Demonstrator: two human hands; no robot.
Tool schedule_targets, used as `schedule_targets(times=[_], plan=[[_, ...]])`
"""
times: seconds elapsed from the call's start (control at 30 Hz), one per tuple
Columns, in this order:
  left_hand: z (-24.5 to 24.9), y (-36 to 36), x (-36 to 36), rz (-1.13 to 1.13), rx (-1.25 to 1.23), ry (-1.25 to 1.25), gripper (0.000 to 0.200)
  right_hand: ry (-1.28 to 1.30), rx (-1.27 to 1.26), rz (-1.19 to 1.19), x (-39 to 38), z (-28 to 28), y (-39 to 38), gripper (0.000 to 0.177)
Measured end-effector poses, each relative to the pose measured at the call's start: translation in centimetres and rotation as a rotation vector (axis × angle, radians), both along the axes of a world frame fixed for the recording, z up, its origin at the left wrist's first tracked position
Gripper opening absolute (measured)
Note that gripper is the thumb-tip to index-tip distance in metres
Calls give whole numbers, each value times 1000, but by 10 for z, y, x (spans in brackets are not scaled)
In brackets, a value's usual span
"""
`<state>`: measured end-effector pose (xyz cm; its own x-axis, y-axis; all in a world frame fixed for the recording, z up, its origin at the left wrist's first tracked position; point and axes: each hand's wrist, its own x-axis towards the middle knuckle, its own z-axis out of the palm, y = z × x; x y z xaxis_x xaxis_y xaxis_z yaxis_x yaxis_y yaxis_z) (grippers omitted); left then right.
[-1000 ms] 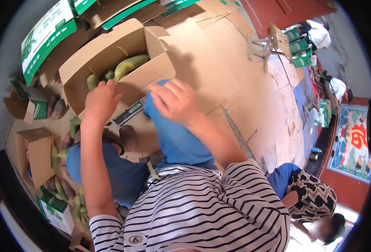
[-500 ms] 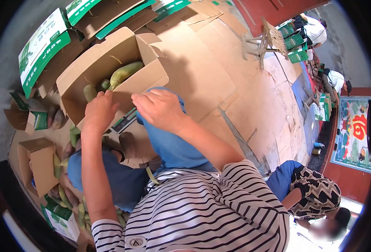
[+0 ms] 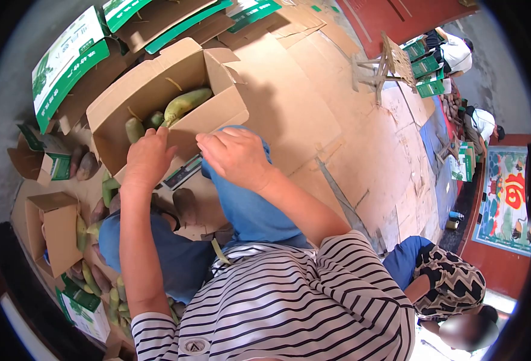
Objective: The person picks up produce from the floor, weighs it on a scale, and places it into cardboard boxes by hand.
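An open cardboard box (image 3: 151, 75) stands in front of me, with a long green-yellow vegetable (image 3: 186, 106) and smaller green ones (image 3: 135, 129) inside. At the near wall of this box is my left hand (image 3: 149, 159), its fingers bent toward the rim; what they hold, if anything, is hidden. My right hand (image 3: 234, 155) is above my right knee, to the right of the left hand, with fingers curled and pressed together. Whether anything lies between those fingertips cannot be made out. A dark flat device (image 3: 182, 173) lies below, between my hands.
Green-and-white cartons (image 3: 73, 66) line the upper left. A small open box (image 3: 53, 231) and piled vegetables (image 3: 91, 277) are at the lower left. One co-worker (image 3: 443, 283) crouches at the lower right; others work beyond a wooden stool (image 3: 392, 63).
The whole view has shifted slightly, with the box now a little further right. Both hands keep nearly the same pose and place relative to the box.
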<state>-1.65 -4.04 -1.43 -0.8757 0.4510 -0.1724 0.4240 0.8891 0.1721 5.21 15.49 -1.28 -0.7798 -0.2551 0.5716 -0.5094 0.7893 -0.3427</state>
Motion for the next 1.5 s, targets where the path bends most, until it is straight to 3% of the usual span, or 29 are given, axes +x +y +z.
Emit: schedule_targets(times=[1.5], plan=[[9, 4, 5, 5, -3, -5, 38, -26, 55, -31, -1, 2, 4, 13]])
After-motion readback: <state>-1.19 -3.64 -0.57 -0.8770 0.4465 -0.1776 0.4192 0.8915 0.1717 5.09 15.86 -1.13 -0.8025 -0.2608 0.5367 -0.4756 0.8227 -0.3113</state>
